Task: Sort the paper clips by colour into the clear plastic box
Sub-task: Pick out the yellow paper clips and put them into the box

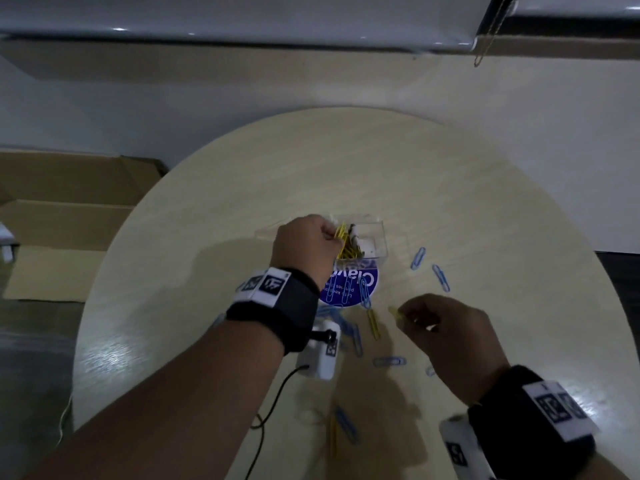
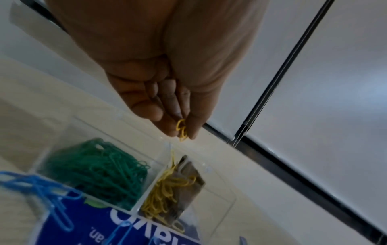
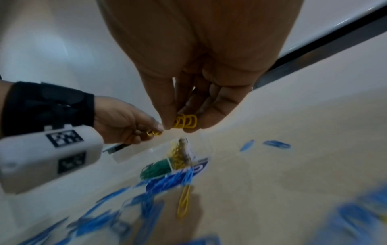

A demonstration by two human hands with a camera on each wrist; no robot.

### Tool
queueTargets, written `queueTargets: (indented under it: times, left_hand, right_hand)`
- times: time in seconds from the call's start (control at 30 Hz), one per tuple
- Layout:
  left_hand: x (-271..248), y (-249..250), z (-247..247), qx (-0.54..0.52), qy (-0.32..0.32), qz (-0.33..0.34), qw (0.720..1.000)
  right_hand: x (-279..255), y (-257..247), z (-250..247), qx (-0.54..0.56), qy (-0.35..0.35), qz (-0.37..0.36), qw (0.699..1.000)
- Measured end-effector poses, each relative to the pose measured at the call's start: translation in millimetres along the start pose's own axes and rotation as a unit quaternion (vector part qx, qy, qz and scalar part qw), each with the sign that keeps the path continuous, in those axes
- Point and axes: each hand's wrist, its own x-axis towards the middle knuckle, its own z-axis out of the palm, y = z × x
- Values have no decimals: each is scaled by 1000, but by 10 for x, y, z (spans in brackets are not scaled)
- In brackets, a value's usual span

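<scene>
- While my left hand [image 1: 304, 247] hangs over the clear plastic box [image 1: 377, 237], its fingertips [image 2: 194, 131] pinch a few yellow paper clips [image 2: 181, 130], closed tight with only the clip loops poking out below.
- Straight beneath those fingertips lies the yellow pile [image 2: 165, 195] in its own compartment; beside it, across a clear divider, sits the green pile [image 2: 104, 170]. To do this well, I should let go only when the clips hang over the yellow side, low enough that they do not bounce across the divider.
- My right hand [image 1: 446, 327] is nearer to me than the box, thumb and fingers closed on a small bunch of yellow clips [image 3: 185, 121]. I judge these go in next, so I should keep the pinch firm until my left hand clears the opening.
- Below my right fingertips another yellow clip [image 3: 184, 203] lies flat on the round table [image 1: 450, 188], beside the box's blue label [image 1: 349, 285].
- Blue clips [image 1: 417, 258] are scattered on the table beyond and around my right fingers; some already lie in the box near the label.
- Thin wire clips tangle, so I would open the fingers slowly and check that none clings.
</scene>
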Motion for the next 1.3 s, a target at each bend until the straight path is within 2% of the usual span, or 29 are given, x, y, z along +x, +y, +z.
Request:
queueTargets:
  times: [0.13, 0.3, 0.4, 0.53, 0.63, 0.7, 0.83, 0.93, 1.03, 1.13, 1.2, 1.3]
  left_hand:
    - [118, -3, 196, -3, -10, -11, 1000]
    - [43, -108, 116, -48, 76, 24, 996]
    - [-65, -221, 20, -20, 78, 51, 995]
    - [-277, -336, -80, -48, 81, 47, 994]
    - [-430, -402, -108, -61, 74, 40, 995]
    - [-526, -446, -124, -63, 69, 45, 995]
    - [-710, -608, -167, -61, 49, 51, 996]
    - [-845, -803, -162, 31, -15, 101, 994]
    - [-1053, -957, -44, 141, -129, 222, 956]
    - [-1302, -1100, 97, 210, -216, 287, 910]
    - [-1376, -1184, 109, 246, -212, 279, 904]
    - [-1388, -1303, 42, 234, -186, 263, 917]
  right_hand:
    - [177, -63, -55, 20, 25, 5, 999]
    - [459, -191, -44, 86, 40, 36, 995]
    - [715, -307, 64, 105, 35, 46, 993]
    - [1026, -524, 256, 75, 36, 47, 995]
    - [1158, -633, 351, 43, 4, 62, 997]
    - [1172, -660, 338, 1, -6, 64, 998]
    - [969, -526, 147, 16, 66, 66, 995]
    - [563, -304, 70, 5, 96, 17, 995]
    - [0, 45, 162, -59, 33, -12, 998]
    - [-589, 310, 389, -175, -99, -58, 978]
    - [-890, 364, 545, -235, -174, -61, 954]
    - [-1117, 309, 664, -244, -208, -62, 945]
